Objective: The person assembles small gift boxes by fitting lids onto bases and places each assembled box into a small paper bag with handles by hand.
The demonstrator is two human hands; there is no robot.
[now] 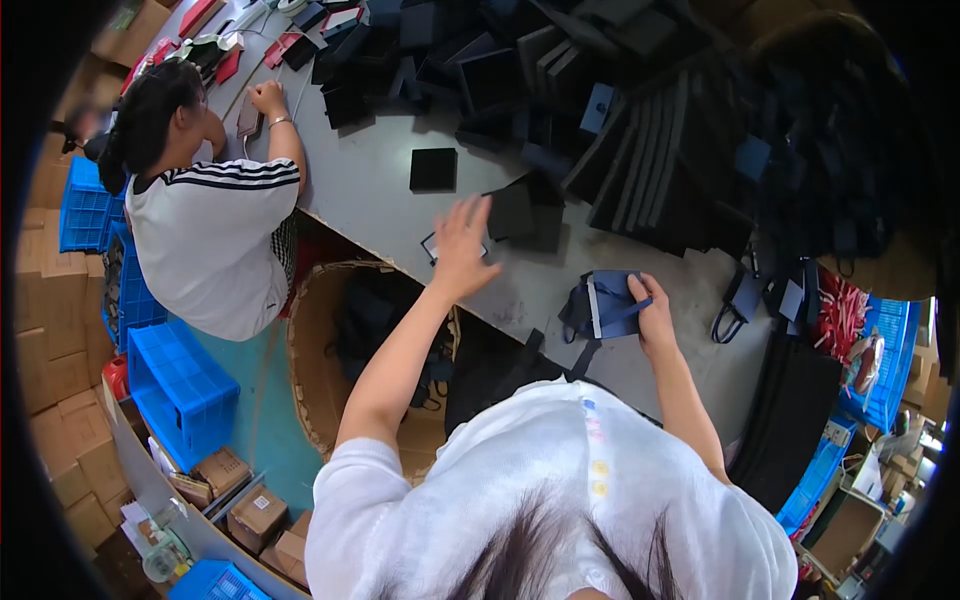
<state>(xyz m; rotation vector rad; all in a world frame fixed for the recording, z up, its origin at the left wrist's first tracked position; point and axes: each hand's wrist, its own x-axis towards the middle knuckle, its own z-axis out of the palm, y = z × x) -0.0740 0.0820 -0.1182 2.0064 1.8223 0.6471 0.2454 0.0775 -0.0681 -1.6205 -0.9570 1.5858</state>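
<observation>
My right hand [655,318] grips the edge of a small navy gift bag [622,318] with dark ribbon handles; a pale strip runs down one side of it. The bag is over the front part of the grey table. My left hand [462,252] is stretched out over the table edge, fingers spread, holding nothing. Partly under it lies a flat white piece with a dark border [431,248], mostly hidden. Just beyond those fingers are dark box parts [528,215]. A black square box [433,170] lies further back.
Many dark boxes [490,80] and stacked black panels [650,160] cover the back of the table [370,175]. An open carton [305,375] with dark bags inside stands below the left edge. A co-worker [215,220] sits at left near blue crates [180,385]. More navy bags [742,300] lie right.
</observation>
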